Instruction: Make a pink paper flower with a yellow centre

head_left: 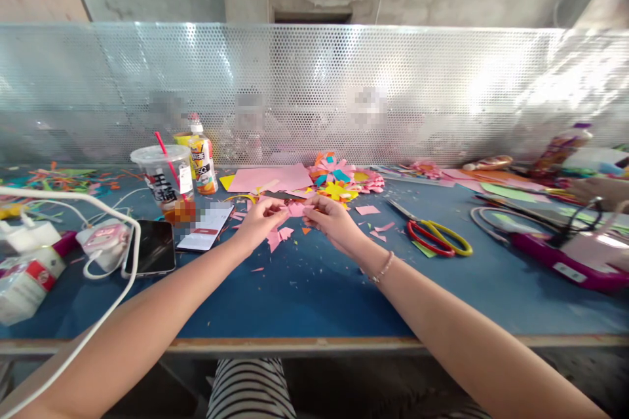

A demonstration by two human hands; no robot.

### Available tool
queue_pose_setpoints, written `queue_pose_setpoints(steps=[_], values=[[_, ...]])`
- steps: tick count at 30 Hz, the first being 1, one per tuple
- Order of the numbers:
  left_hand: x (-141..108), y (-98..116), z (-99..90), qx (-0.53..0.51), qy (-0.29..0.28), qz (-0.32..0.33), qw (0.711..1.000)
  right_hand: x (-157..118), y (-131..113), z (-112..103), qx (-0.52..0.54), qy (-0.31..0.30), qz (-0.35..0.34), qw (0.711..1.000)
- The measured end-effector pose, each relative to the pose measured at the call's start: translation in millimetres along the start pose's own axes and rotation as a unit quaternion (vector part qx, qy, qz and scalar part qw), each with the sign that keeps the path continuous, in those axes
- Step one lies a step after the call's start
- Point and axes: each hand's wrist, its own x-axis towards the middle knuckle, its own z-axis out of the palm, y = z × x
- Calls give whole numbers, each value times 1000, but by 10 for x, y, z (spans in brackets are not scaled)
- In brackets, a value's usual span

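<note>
Between my two hands a small piece of pink paper (295,209) is held above the blue table. My left hand (263,219) pinches its left side. On its right side, the fingers of my right hand (331,219) are closed on the same paper. Pink paper scraps (279,237) lie just below my left hand. Behind the hands are a large pink sheet (270,178) and a pile of paper flowers (334,170) in pink, orange, blue and yellow. Scissors (435,236) with one red and one yellow handle rest open to the right.
At left stand a plastic cup (164,177) with a red straw and a drink bottle (202,160), near two phones (151,249). A white cable (132,262) loops across the left foreground. A purple power strip (565,262) lies right. A perforated metal screen (304,78) borders the table's back.
</note>
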Motion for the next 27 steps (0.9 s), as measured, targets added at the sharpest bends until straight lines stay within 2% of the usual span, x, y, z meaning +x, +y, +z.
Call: queue_pose_setpoints(steps=[4,7,11,14,18,21,27], values=[[29,-40,-10,-14,27,1,1000,23,44,-24,-23,-25,-6,999],[70,-111,-50,-23,52,12,998,81,149,-75,-133,-24,-30,990],[133,-218,-101,-23,83,19,996,145,286,-131,-329,-59,-116,935],[169,-270,-115,-17,96,25,995,155,313,-122,-402,-120,-171,891],[190,-286,-111,-22,111,26,993,158,306,-40,-465,-193,-208,838],[192,-276,-103,-30,119,16,992,157,308,46,-482,-217,-215,821],[194,-266,-103,-45,121,4,992,122,255,148,-517,-203,-208,805]])
